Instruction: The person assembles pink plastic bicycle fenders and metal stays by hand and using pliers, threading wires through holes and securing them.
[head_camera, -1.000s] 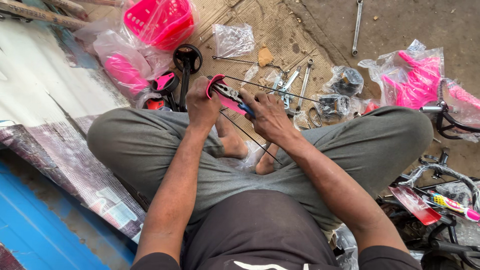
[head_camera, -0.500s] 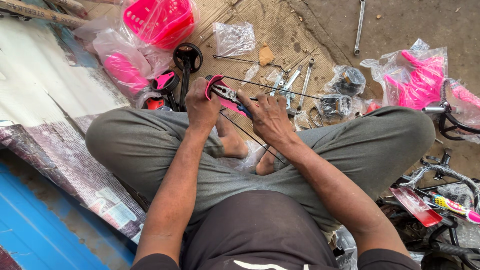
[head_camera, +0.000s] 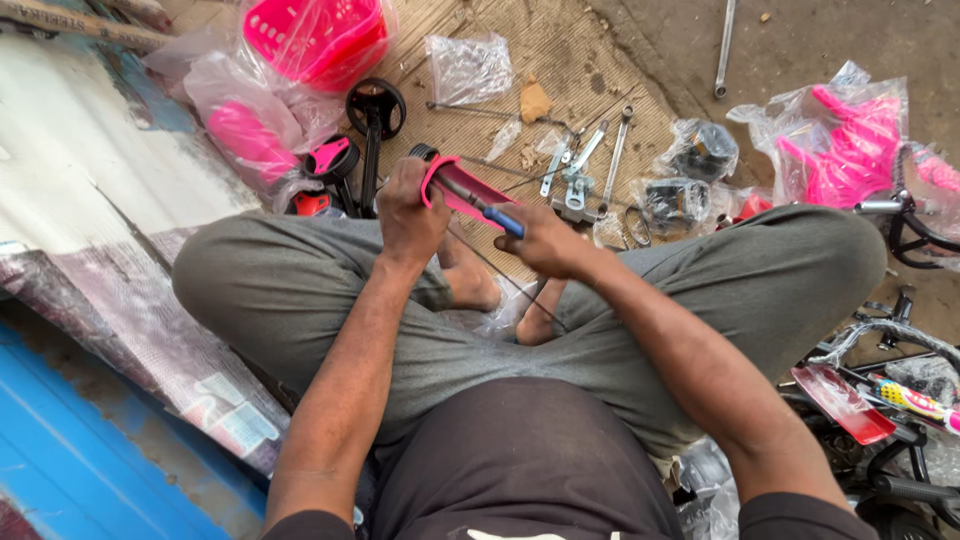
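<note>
Head view: pink curved part (head_camera: 462, 192) sits above the crossed legs, clamped in the left hand (head_camera: 408, 212). Right hand (head_camera: 540, 240) grips a blue-handled tool (head_camera: 492, 214), its tip hidden. Wrenches (head_camera: 585, 160) lie just beyond.

The basket (head_camera: 318, 38) is lying well to the left of the wrenches (head_camera: 585, 165) and farther from the person; a bagged seat (head_camera: 243, 140) is sitting nearer, also left. Right of the wrenches, bagged parts (head_camera: 690, 175) are resting (one behind the other), a long rod (head_camera: 725, 48) lying beyond.
</note>
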